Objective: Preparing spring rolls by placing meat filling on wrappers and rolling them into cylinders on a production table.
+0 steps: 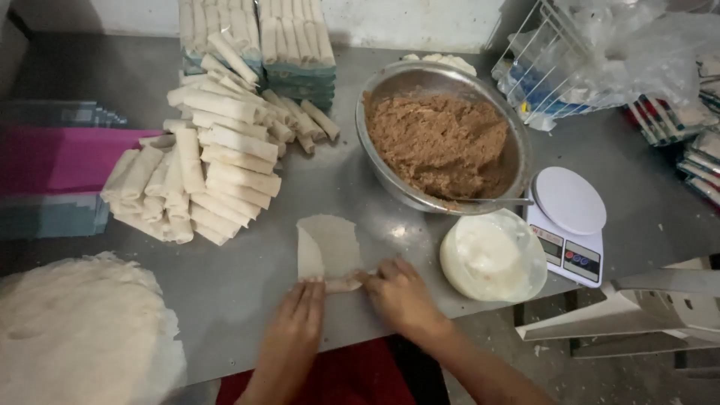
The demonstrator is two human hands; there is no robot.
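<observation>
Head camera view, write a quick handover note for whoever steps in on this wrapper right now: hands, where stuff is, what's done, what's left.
Left hand: fingers flat on the rolled near edge of the wrapper, pressing.
Right hand: fingers on the same roll's right end.
Wrapper lies on the metal table, left side folded in, far part still flat.
Filling bowl is beyond it, white paste bowl and scale to the right, wrapper stack at near left.
Done: finished rolls piled at far left.
Left: the flat far part is not yet rolled.

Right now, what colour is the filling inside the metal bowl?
Brown; the filling in the metal bowl shows best in the head view.
</observation>
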